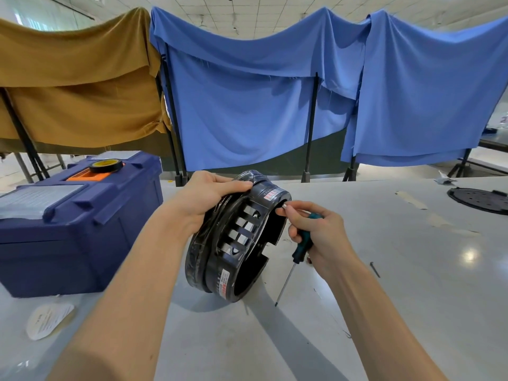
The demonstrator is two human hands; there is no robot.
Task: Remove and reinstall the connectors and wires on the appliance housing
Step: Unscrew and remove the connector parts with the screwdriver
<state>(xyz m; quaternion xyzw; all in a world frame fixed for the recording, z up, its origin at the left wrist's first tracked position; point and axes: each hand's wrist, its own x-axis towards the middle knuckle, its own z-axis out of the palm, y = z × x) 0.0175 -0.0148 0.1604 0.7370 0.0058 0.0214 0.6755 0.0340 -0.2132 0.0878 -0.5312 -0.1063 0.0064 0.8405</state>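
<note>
Housing (236, 243), black and ring-shaped, stands on edge near the middle of the pale table (384, 284). Its lower rim looks to rest on the tabletop and its open side is turned right. There are slotted windows along the inner wall, notched cut-outs on the right edge, and red-and-white labels at top and bottom.

Left hand (209, 193) grasps the upper rim, fingers curled over the top edge. Right hand (316, 232) is just beside the upper right edge. Its thumb and forefinger pinch a small silvery piece (286, 207) against the rim; whether this is a terminal or a screw cannot be told. The lower fingers of the same hand are clenched round a screwdriver (301, 247) with a green-black handle. The shaft slants down-left, with the tip close to the table beside the housing's bottom right.

Left of the housing, near but apart, sits a blue toolbox (82, 229) with a roll of tape (105, 164) on its lid. A round paper label (49, 320) lies at the front left. On the right the tabletop is broad and open, with a lone dark screw (374, 269) near the right wrist, strips of masking tape (411, 200) further out, and a black round plate (479, 200) at the far right edge. Behind the table's back edge hang blue cloth (275, 92) and brown cloth (68, 78) on black stands.
</note>
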